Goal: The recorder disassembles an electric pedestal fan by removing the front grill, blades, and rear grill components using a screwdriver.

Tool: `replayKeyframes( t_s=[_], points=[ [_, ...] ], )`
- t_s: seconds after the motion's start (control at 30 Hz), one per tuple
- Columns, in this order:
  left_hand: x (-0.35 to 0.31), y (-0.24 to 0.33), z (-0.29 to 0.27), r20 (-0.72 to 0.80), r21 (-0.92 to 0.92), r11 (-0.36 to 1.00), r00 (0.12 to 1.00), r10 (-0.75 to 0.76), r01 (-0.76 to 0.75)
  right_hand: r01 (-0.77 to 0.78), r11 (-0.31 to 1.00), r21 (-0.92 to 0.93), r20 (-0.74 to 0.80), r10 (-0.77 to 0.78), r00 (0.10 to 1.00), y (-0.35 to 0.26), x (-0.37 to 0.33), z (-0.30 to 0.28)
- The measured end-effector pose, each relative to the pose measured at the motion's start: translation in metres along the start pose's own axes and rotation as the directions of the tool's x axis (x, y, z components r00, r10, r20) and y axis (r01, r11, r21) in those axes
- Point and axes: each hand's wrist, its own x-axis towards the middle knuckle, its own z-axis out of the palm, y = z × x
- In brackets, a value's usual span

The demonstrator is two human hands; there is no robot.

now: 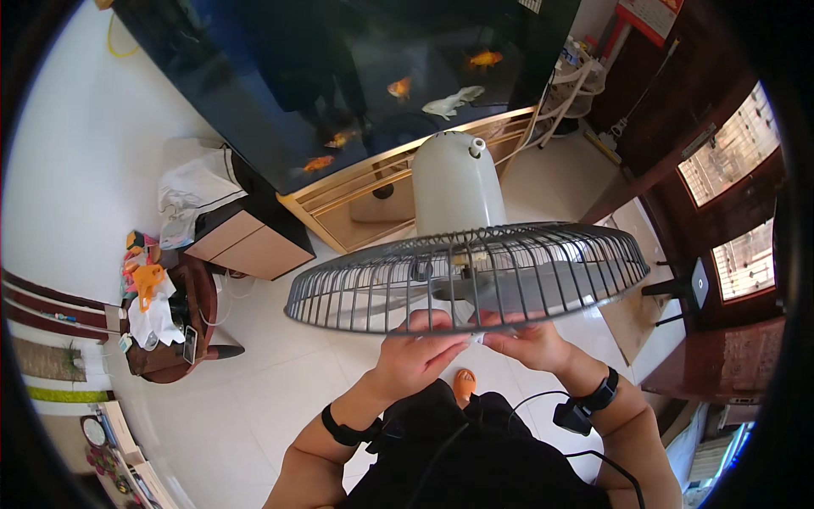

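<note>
A standing fan fills the middle of the view, its dark wire guard (543, 297) reaching toward me and its pale motor housing (458, 182) behind. Grey blades (530, 288) show through the wires. At the near edge of the guard, my left hand (420, 356) is closed, with its fingers bent inward. My right hand (530, 343) is closed close beside it, the fingertips of both meeting. A small white thing (476, 338) shows between the fingertips, too little of it visible to name. The guard's rim partly hides the fingers of both hands.
Behind the fan stands a large fish tank (280, 93) with several fish, on a gold-framed stand (373, 191). To the left are a cabinet (246, 242) and a brown chair (199, 293) piled with bags. A dark wooden door (721, 204) is at right.
</note>
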Motion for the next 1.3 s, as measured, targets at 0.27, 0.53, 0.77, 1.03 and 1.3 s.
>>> replayKeyframes(
  t_s=[0.27,0.53,0.77,1.03,1.3],
  points=[
    [0.015,-0.002,-0.001,0.025,-0.031,0.99,0.99,0.141,-0.141,-0.12,0.991,-0.06,-0.103,0.113,0.988,-0.011,-0.005,0.002],
    [0.022,0.0,-0.003,0.069,-0.042,0.995,0.994,0.09,-0.087,-0.143,0.984,-0.102,-0.139,0.129,0.982,-0.006,-0.005,0.004],
    [0.013,0.004,0.003,0.031,0.072,0.995,0.998,0.061,-0.063,-0.175,0.981,0.078,-0.025,0.178,0.984,-0.018,-0.004,-0.001],
    [0.015,0.031,0.02,-0.183,0.114,0.99,0.982,-0.055,0.077,0.045,0.999,-0.021,0.146,-0.042,0.988,-0.017,0.008,-0.021],
    [0.005,0.034,0.073,-0.578,0.005,0.873,0.714,-0.395,0.487,0.065,0.998,-0.005,0.341,-0.06,0.938,-0.017,0.006,-0.066]
  ],
)
